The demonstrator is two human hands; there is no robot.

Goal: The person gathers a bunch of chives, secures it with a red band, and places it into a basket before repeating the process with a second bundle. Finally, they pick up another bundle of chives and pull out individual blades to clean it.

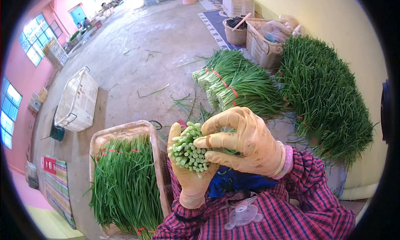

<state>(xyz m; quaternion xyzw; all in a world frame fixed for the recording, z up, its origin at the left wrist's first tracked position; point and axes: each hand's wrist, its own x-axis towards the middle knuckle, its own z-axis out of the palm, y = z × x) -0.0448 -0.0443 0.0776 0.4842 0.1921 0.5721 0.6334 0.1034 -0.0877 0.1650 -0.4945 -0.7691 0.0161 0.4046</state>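
Observation:
A bunch of green chives (pixel 189 150) sits in my left hand (pixel 191 183), its pale cut ends facing up towards me. My left hand, in a tan rubber glove, is wrapped round the stems with the thumb along their left side. From the right, my right hand (pixel 246 142), gloved the same way, has its fingers bent and their tips pressed to the right side of the stem ends. A thin brownish band (pixel 208 141) circles one of its fingers. The leafy part of the bunch is mostly hidden behind the hands.
A crate (pixel 121 129) full of tied chives stands at the lower left. Red-banded bunches (pixel 233 83) lie ahead, beside a large green heap (pixel 325 98) on the right. Farther off are a white tub (pixel 79 100), a bucket (pixel 236 33) and a basket (pixel 260 50). Loose leaves litter the floor.

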